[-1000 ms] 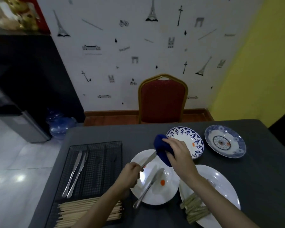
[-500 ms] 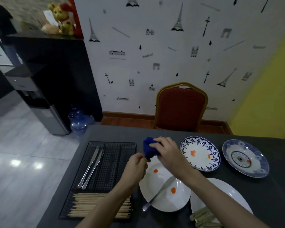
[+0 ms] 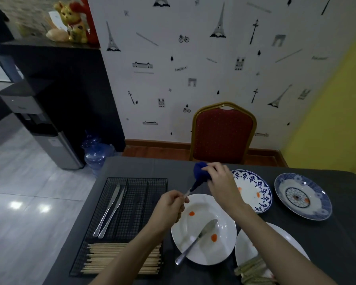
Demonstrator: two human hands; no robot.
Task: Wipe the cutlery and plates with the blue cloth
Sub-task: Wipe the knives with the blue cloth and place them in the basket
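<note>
My left hand (image 3: 170, 206) grips the handle of a butter knife (image 3: 187, 194) above a white plate (image 3: 201, 254). My right hand (image 3: 222, 183) pinches the blue cloth (image 3: 200, 173) around the knife's blade, which is hidden inside the cloth. A second knife (image 3: 197, 241) lies on the white plate, which has orange spots on it. A blue-patterned plate (image 3: 257, 190) with orange spots sits to the right, partly behind my right hand. A second blue plate (image 3: 317, 210) lies further right.
A black wire cutlery tray (image 3: 136, 188) at the left holds two knives (image 3: 111, 210) and wooden chopsticks (image 3: 111, 258). Another white plate (image 3: 290, 241) with pale sticks sits at the bottom right. A red chair (image 3: 222, 134) stands behind the dark table (image 3: 347, 243).
The cloth has slid along the knife towards the blade tip, and both hands have lifted slightly. The view has tilted up and left.
</note>
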